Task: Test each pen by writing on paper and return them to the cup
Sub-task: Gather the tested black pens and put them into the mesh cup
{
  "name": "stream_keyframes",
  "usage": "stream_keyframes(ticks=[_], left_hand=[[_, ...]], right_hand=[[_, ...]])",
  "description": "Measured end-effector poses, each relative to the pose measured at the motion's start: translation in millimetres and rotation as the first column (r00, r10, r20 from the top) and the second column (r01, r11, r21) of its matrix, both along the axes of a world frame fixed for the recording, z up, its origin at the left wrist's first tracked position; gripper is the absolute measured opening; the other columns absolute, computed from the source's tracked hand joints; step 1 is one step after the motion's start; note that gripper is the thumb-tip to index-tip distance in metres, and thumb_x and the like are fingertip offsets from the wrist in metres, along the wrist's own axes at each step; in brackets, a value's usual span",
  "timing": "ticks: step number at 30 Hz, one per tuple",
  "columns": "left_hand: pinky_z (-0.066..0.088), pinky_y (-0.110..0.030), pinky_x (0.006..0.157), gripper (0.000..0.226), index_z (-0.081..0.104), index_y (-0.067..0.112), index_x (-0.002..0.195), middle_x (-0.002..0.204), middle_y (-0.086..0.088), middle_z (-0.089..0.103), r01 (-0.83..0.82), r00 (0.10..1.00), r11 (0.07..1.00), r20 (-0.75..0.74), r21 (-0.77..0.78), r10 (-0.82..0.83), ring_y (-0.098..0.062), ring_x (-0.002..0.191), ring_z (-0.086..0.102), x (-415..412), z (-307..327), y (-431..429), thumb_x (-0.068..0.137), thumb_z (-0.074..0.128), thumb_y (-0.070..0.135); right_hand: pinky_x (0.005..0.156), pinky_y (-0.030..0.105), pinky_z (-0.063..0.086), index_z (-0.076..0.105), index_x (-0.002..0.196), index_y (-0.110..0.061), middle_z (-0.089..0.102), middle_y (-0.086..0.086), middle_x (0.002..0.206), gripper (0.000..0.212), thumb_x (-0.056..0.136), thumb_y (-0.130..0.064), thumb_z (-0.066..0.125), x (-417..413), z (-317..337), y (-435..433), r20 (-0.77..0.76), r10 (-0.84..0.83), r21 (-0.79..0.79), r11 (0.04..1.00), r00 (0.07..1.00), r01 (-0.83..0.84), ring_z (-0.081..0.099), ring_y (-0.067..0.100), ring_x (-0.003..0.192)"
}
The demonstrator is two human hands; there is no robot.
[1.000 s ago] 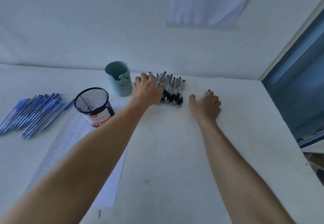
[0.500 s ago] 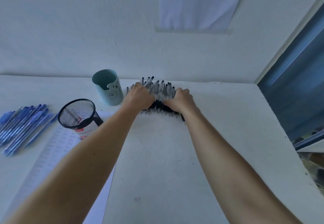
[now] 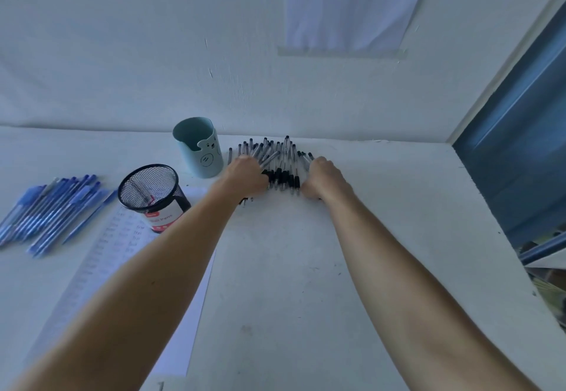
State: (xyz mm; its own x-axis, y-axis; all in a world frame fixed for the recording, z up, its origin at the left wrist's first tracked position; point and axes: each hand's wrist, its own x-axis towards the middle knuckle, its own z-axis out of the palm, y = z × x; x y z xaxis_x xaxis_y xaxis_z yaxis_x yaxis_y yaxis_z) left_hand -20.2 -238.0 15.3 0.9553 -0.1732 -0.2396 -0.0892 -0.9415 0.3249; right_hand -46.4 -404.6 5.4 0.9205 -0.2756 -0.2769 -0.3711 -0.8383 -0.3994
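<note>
Black pens (image 3: 280, 161) (uncountable); left hand (image 3: 245, 176), right hand (image 3: 324, 176).

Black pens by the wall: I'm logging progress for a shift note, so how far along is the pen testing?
Done: the white paper sheet carries rows of marks. In hand: left hand and right hand bunch the black-capped clear pens. Left: the teal bear-faced cup shows no pens, and blue pens lie loose on the white table.

We see a plain desk corner for writing: white table (image 3: 291, 283), pen cups (image 3: 199, 148), lined paper (image 3: 101, 262).
</note>
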Motion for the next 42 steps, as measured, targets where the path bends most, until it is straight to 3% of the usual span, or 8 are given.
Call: stream_keyframes(ticks=[6,12,16,20,26,33,38,42], left_hand=[[0.048,-0.026,0.050,0.012,0.044,0.008,0.085,0.081,-0.007,0.052,-0.116,0.993,0.964,-0.019,-0.240,0.115,-0.016,0.062,0.052,-29.7,7.7,10.6,0.093,0.049,0.016],[0.060,-0.050,0.070,0.013,0.056,0.006,0.093,0.081,-0.013,0.060,-0.177,0.966,0.825,0.065,-0.537,0.250,-0.024,0.069,0.056,-55.7,0.6,17.4,0.088,0.060,0.017],[0.052,-0.035,0.051,0.019,0.057,0.006,0.091,0.071,-0.014,0.066,-0.103,0.935,0.718,0.178,-0.688,0.305,-0.014,0.054,0.059,-73.6,-5.8,16.8,0.097,0.060,0.025],[0.051,-0.032,0.052,0.009,0.054,0.017,0.093,0.070,-0.001,0.067,-0.054,0.891,0.541,0.204,-0.839,0.405,-0.015,0.060,0.066,-88.7,-18.8,13.8,0.096,0.062,0.017],[0.043,-0.034,0.051,0.022,0.050,0.012,0.072,0.059,-0.010,0.054,-0.024,0.861,0.545,0.260,-0.838,0.437,-0.020,0.053,0.048,-99.5,-32.1,15.6,0.083,0.069,0.016],[0.056,-0.044,0.058,0.037,0.064,0.009,0.079,0.063,0.000,0.067,-0.142,0.832,0.502,0.172,-0.853,0.528,-0.016,0.056,0.064,-101.2,-31.2,14.6,0.087,0.063,0.044],[0.051,-0.048,0.053,0.035,0.054,0.006,0.072,0.060,-0.012,0.058,-0.088,0.869,0.579,0.221,-0.811,0.442,-0.036,0.059,0.057,-102.8,-37.1,17.7,0.083,0.064,0.037],[0.047,-0.031,0.049,0.028,0.059,0.004,0.080,0.060,0.000,0.064,-0.132,0.881,0.550,0.157,-0.825,0.446,-0.012,0.051,0.061,-102.5,-29.7,16.0,0.093,0.063,0.029]], right_hand=[[0.076,0.035,0.041,0.044,0.122,-0.002,0.056,0.015,0.117,0.034,0.093,-0.017,0.053,-23.4,-1.3,1.3,0.126,-0.050,0.044,0.998,0.991,0.044,0.057,0.037,0.107],[0.065,0.030,0.040,0.052,0.089,-0.018,0.059,0.001,0.083,0.010,0.083,-0.025,0.056,-51.1,6.5,8.9,0.268,-0.159,0.228,0.969,0.950,0.098,0.056,0.025,0.076],[0.057,0.027,0.039,0.052,0.077,-0.020,0.054,-0.009,0.064,0.018,0.088,-0.028,0.064,-61.4,8.4,22.1,0.560,-0.246,0.413,0.911,0.791,-0.009,0.054,0.014,0.059],[0.053,0.013,0.035,0.052,0.081,-0.020,0.048,-0.015,0.058,0.022,0.092,-0.024,0.071,-75.0,3.9,35.9,0.731,-0.304,0.502,0.846,0.611,-0.179,0.050,0.000,0.052],[0.053,0.017,0.040,0.057,0.092,-0.021,0.057,-0.011,0.061,0.020,0.087,-0.018,0.076,-88.5,-18.4,37.7,0.725,-0.345,0.554,0.807,0.596,-0.207,0.054,0.002,0.054],[0.051,0.008,0.031,0.045,0.080,-0.022,0.041,-0.016,0.053,0.033,0.086,-0.019,0.077,-89.6,-14.3,36.6,0.828,-0.385,0.495,0.844,0.407,-0.208,0.046,-0.002,0.049],[0.059,0.016,0.043,0.056,0.084,-0.017,0.058,-0.013,0.066,0.019,0.087,-0.025,0.073,-92.8,-38.6,37.7,0.735,-0.446,0.583,0.800,0.510,-0.141,0.058,0.001,0.060],[0.059,0.020,0.042,0.057,0.084,-0.020,0.057,-0.016,0.065,0.018,0.089,-0.022,0.074,-92.1,-41.1,46.1,0.697,-0.455,0.595,0.798,0.554,-0.094,0.057,0.004,0.058]])
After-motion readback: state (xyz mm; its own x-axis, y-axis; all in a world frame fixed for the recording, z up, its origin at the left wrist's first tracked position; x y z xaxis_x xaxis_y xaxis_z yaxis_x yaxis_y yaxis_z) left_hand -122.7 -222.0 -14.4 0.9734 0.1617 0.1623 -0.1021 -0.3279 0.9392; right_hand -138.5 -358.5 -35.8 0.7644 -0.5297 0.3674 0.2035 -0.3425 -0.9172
